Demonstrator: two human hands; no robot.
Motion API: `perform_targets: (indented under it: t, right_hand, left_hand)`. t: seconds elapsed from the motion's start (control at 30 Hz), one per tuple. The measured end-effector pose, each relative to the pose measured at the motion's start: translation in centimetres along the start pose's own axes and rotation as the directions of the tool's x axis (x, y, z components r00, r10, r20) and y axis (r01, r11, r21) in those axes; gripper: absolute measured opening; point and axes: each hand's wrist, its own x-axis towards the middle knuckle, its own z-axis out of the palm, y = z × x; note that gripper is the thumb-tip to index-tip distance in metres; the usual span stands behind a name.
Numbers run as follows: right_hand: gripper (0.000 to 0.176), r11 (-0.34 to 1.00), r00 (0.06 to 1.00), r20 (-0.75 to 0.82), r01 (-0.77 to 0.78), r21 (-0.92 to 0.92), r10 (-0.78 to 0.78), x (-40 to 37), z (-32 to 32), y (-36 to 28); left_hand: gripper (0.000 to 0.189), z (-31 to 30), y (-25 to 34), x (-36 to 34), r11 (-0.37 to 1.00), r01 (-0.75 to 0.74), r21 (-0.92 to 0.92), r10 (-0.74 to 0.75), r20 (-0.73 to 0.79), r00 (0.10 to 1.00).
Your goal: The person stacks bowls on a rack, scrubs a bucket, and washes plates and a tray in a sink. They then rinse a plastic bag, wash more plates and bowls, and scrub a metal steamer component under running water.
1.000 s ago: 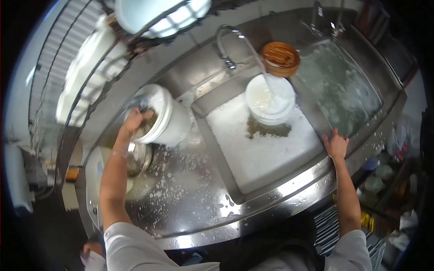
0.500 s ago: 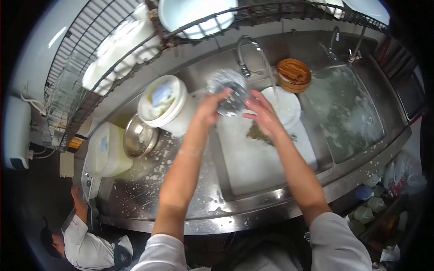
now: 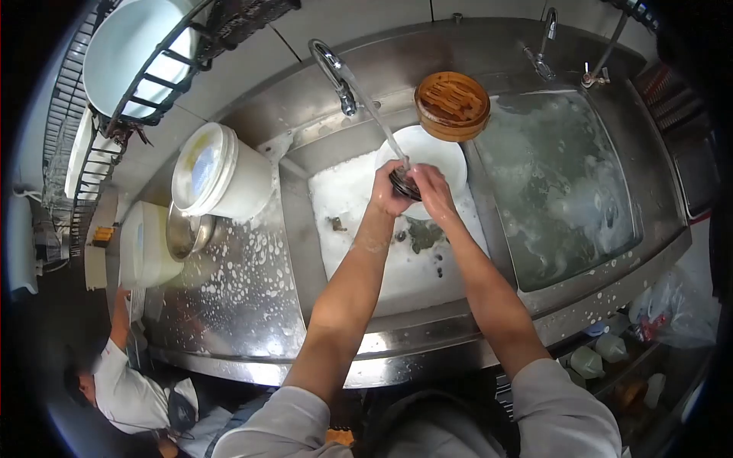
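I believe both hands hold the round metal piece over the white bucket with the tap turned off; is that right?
Not quite: the tap is running. The head view shows its stream landing on the round metal piece that left hand and right hand hold over the white bucket.

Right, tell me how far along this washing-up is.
Looks done: white bowls sit in the rack. In hand: the left hand and right hand grip a small round metal item under the running tap, over the foamy basin. Likely left: scraps in that basin, and the metal bowl and white bucket on the splashed counter.
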Motion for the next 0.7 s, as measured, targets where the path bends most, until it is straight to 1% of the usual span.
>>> perform_targets:
  t: [0.03, 0.07, 0.1, 0.13, 0.17, 0.2, 0.23, 0.27, 0.3, 0.37, 0.4, 0.5, 0.53, 0.63, 0.67, 0.7]
  right_hand:
    - [0.061, 0.999, 0.995, -0.093, -0.033, -0.034, 0.030, 0.1, 0.5, 1.4]
    - [0.065, 0.995, 0.980, -0.191, -0.070, -0.065, 0.057, 0.0, 1.0, 2.2]
    - [0.069, 0.989, 0.955, -0.288, -0.109, -0.097, 0.077, 0.1, 1.0, 2.9]
    - [0.068, 0.978, 0.936, -0.286, -0.200, 0.050, 0.206, 0.2, 0.3, 2.4]
    - [0.064, 0.946, 0.918, -0.264, -0.244, 0.214, 0.296, 0.3, -0.5, 1.4]
    - [0.060, 0.885, 0.897, -0.224, -0.284, 0.369, 0.381, 0.3, -1.3, 0.4]
    - [0.056, 0.797, 0.872, -0.171, -0.318, 0.513, 0.458, 0.4, -1.6, 0.0]
    - [0.047, 0.711, 0.821, -0.235, -0.262, 0.653, 0.519, 1.0, -1.4, 0.8]
    - [0.044, 0.730, 0.852, -0.183, -0.288, 0.620, 0.491, 0.8, -1.7, 1.0]
    - [0.039, 0.769, 0.898, -0.070, -0.328, 0.549, 0.434, 0.4, -2.6, -0.1]
    - [0.036, 0.763, 0.913, 0.061, -0.372, 0.529, 0.403, -0.2, -2.8, -0.9]
    - [0.033, 0.672, 0.853, -0.093, -0.332, 0.661, 0.513, 0.0, -2.2, 0.9]
    - [0.034, 0.654, 0.854, -0.034, -0.371, 0.660, 0.520, -0.1, -2.2, 0.9]
    - [0.034, 0.596, 0.834, 0.144, -0.490, 0.636, 0.533, -0.6, -2.0, 1.1]
    - [0.041, 0.505, 0.835, 0.267, -0.513, 0.694, 0.482, -0.6, -2.8, 1.5]
    - [0.042, 0.469, 0.831, 0.223, -0.486, 0.738, 0.510, 0.0, -3.1, 2.2]
  left_hand:
    - [0.039, -0.5, -0.6, -0.2, 0.999, -0.032, -0.011, 0.033, 0.067, 0.997]
    - [0.038, -0.1, -1.2, -0.6, 0.997, -0.082, -0.003, 0.082, 0.091, 0.992]
    - [0.040, -0.1, -1.4, -1.3, 0.998, -0.057, -0.010, 0.058, 0.102, 0.993]
    - [0.041, -0.4, -1.5, -2.0, 0.999, -0.035, -0.021, 0.037, 0.115, 0.993]
    - [0.043, -0.9, -1.6, -2.4, 0.999, -0.013, -0.032, 0.017, 0.130, 0.991]
    - [0.043, -1.3, -1.8, -2.6, 0.999, -0.009, -0.043, 0.016, 0.177, 0.984]
    - [0.043, -1.3, -1.8, -2.8, 0.999, -0.022, -0.042, 0.029, 0.166, 0.986]
    - [0.044, -1.3, -1.7, -2.9, 0.999, -0.037, -0.039, 0.043, 0.157, 0.987]
    - [0.044, -1.3, -1.8, -3.1, 0.998, -0.050, -0.038, 0.055, 0.147, 0.988]
    - [0.043, -1.3, -1.5, -3.0, 0.996, -0.073, -0.058, 0.075, 0.046, 0.996]
    - [0.043, -1.3, -1.5, -3.1, 0.994, -0.083, -0.067, 0.083, -0.005, 0.997]
    - [0.039, -0.2, -2.1, -4.5, 0.988, -0.107, -0.113, 0.125, 0.171, 0.977]
    - [0.042, -0.3, -2.4, -4.3, 0.995, -0.090, -0.032, 0.095, 0.208, 0.974]
    - [0.043, -1.1, -2.2, -3.5, 0.991, 0.031, 0.128, -0.028, -0.027, 0.999]
    - [0.045, -1.1, -2.0, -4.0, 0.994, 0.055, 0.099, -0.054, -0.013, 0.998]
    - [0.043, -1.1, -1.8, -4.5, 0.993, 0.054, 0.106, -0.059, 0.048, 0.997]
